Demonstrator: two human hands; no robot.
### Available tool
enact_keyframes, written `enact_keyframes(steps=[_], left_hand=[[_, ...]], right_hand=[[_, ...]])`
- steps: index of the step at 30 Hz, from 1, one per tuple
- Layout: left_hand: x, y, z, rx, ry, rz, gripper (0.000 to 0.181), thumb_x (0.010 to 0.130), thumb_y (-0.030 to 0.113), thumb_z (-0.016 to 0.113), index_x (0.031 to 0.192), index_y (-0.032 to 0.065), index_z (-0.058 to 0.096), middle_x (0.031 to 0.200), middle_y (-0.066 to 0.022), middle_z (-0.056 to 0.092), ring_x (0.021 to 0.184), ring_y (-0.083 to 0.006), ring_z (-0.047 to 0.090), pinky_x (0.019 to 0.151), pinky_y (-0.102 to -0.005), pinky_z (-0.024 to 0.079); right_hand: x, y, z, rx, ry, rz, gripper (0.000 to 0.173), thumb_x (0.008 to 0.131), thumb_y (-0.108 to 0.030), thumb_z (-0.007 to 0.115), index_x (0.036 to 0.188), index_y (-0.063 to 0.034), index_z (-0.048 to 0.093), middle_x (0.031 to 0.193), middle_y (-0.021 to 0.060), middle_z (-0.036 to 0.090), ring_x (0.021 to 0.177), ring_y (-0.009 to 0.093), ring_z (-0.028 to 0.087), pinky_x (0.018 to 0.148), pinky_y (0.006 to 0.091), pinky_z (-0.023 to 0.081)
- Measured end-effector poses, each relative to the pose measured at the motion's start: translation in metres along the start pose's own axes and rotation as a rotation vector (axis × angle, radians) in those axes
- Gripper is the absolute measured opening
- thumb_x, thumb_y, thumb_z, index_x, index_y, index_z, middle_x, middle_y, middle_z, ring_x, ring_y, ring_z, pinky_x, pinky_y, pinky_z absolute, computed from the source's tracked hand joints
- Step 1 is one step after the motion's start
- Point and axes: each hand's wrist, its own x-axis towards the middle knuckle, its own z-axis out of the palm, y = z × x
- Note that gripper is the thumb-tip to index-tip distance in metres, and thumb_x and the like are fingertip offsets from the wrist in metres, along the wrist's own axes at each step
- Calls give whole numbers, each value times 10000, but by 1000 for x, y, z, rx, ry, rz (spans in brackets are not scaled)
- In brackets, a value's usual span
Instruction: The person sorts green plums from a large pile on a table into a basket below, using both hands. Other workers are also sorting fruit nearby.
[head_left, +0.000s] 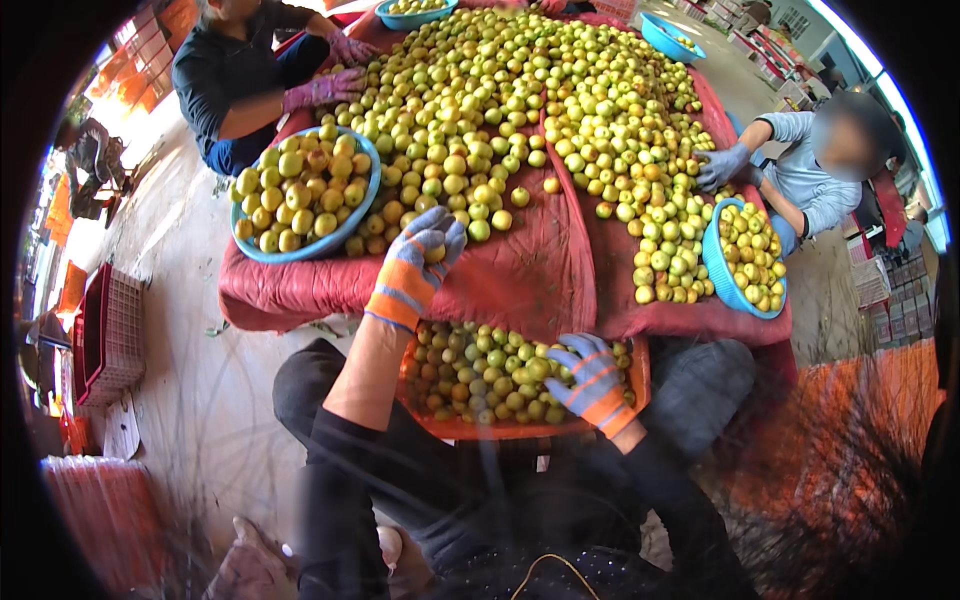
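My left hand (416, 262), in an orange and grey striped knit glove, is raised at the near edge of the red-covered table (517, 277). A small round yellow-green fruit (433, 254) shows between its curled fingers and palm. Below the table edge, my right hand (596, 382), gloved alike, is over an orange basket (480, 429) between my knees. Its fingers are spread, and a fruit (538, 368) is at the fingertips; whether it is gripped cannot be told. Many similar fruits, resembling jujubes, fill the basket. A large heap of fruits (465, 97) covers much of the table.
Blue basins of fruit stand at the table's left corner (259, 253) and right corner (724, 281). A person in purple gloves (326, 88) works at the left; another in grey gloves (724, 165) is at the right. A plastic crate (112, 337) stands on the floor.
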Motion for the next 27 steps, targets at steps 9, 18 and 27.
enact_keyframes(steps=[9, 18, 27], left_hand=[[-10, 19, 6, -49, 5, 65, 496, 812, -116, 473, 1301, -35, 464, 1303, -165, 512, 1168, -305, 537, 959, -386, 512], [-30, 34, 11, -160, -88, 127, 510, 813, -115, 448, 1319, -57, 442, 1320, -207, 482, 1189, -345, 516, 965, -390, 506], [-54, 62, 9, -177, -199, 265, 488, 816, -82, 503, 1300, -78, 437, 1262, -188, 501, 1135, -324, 560, 920, -361, 516]], right_hand=[[-106, 76, 44, -176, -627, 517, 1001, 629, -351, 798, 1467, -204, 270, 1412, 175, 359, 1242, 434, 404, 987, 509, 417], [-105, 76, 110, -307, -500, 519, 928, 685, -102, 690, 1478, -166, 212, 1443, 208, 266, 1133, 449, 480, 909, 479, 473], [-69, 65, 142, -146, -377, 498, 804, 740, -243, 704, 1427, -215, 288, 1469, 189, 245, 1042, 446, 558, 839, 501, 498]])
